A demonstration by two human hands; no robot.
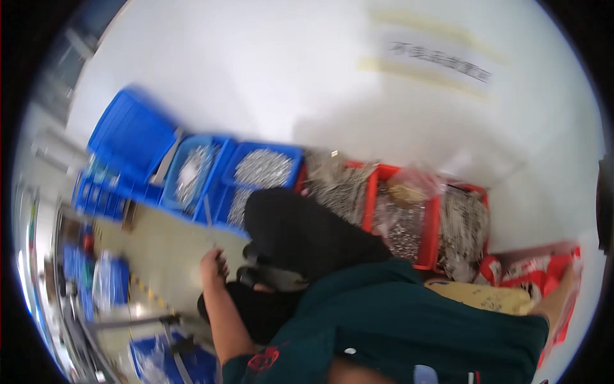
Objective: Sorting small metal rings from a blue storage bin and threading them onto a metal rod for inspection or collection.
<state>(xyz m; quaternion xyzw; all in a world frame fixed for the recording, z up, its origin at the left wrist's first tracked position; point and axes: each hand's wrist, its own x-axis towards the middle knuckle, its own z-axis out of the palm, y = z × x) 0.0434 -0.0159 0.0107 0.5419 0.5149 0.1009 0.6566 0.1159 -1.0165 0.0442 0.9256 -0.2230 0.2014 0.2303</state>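
My left hand (214, 265) is out to the left over the floor, its fingers curled closed. A small dark thing shows at the fingers, and a thin pale line rises above them; I cannot make out what is held. To the far right, my right hand (568, 281) reaches down by a red and white plastic bag (534, 269); its fingers are blurred and hidden. A yellowish sack (480, 296) with dark markings lies beside that forearm. In front of my knees stand red bins: one holds small shiny metal parts (404, 233), another long thin grey strips (464, 221).
Blue bins with silvery metal pieces (263, 168) line the white wall, next to a light-blue basket (187, 173) and a tilted blue crate (131, 136). A paper sign (441, 59) is taped above. Blue plastic-wrapped containers (110, 280) and a metal frame (137, 322) stand on the left.
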